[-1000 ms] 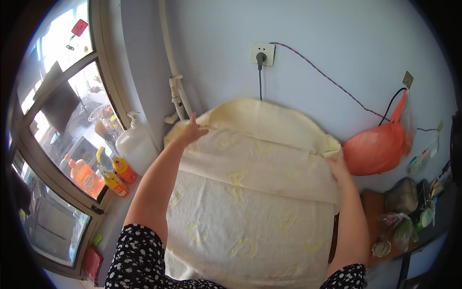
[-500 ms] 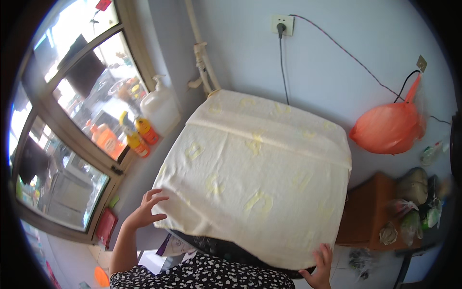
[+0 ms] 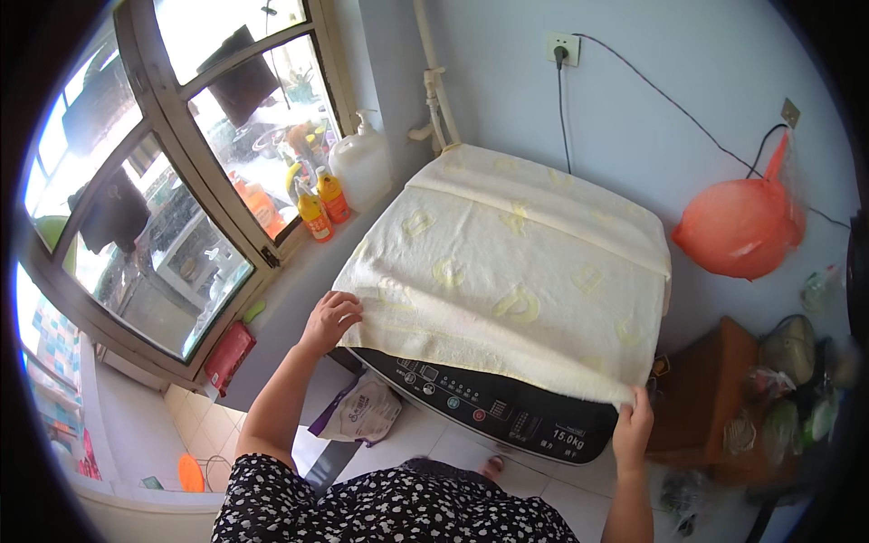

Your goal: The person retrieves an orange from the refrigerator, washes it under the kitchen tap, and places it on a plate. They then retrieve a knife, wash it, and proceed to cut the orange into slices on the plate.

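Cream cloth [image 3: 516, 271] over washing machine [image 3: 539, 434], red bag [image 3: 742, 231] right, bottles [image 3: 314, 215] left

Bright daylight is being let in through a metal-framed window [image 3: 186, 149] on the left, and the ledge [image 3: 297, 291] below it is being lit. The pale blue wall [image 3: 507, 100] is being lined near its corner by a white pipe [image 3: 427, 45]. At the right, a brown cabinet [image 3: 692, 394] is being seen, while the tiled floor [image 3: 453, 450] is being softly brightened
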